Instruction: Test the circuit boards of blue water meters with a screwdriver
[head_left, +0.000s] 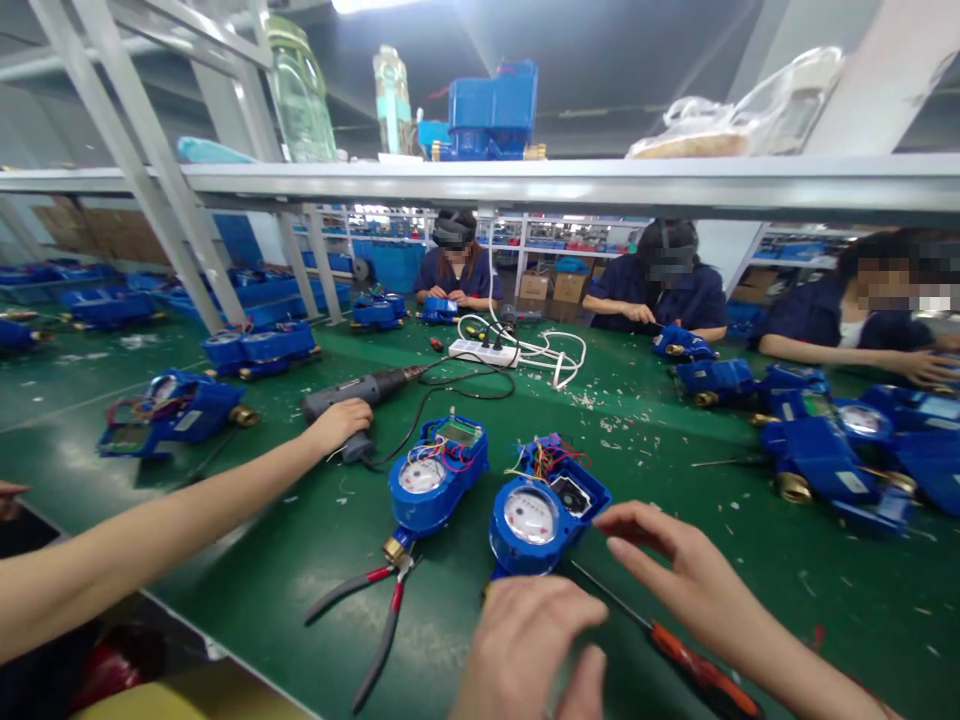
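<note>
In front of me lies a blue water meter (527, 515) with a round white dial, its lid housing open and coloured wires showing. My left hand (529, 640) is at its near end, fingers curved and thumb apart, with nothing visible between them; whether it touches the meter I cannot tell. At the meter's right edge, my right hand (667, 555) has its fingers stretched out and holds nothing. A screwdriver (697, 665) with an orange-black handle lies under my right forearm. Left of the meter lies a second blue water meter (435, 475), with red-and-grey pliers (386, 605) by its brass end.
From the left, a co-worker's hand (341, 425) rests on a heat gun (375, 387). A white power strip (484, 352) and cables lie behind. More blue meters (817, 455) crowd the right side. A white shelf (480, 182) crosses above; several people sit opposite.
</note>
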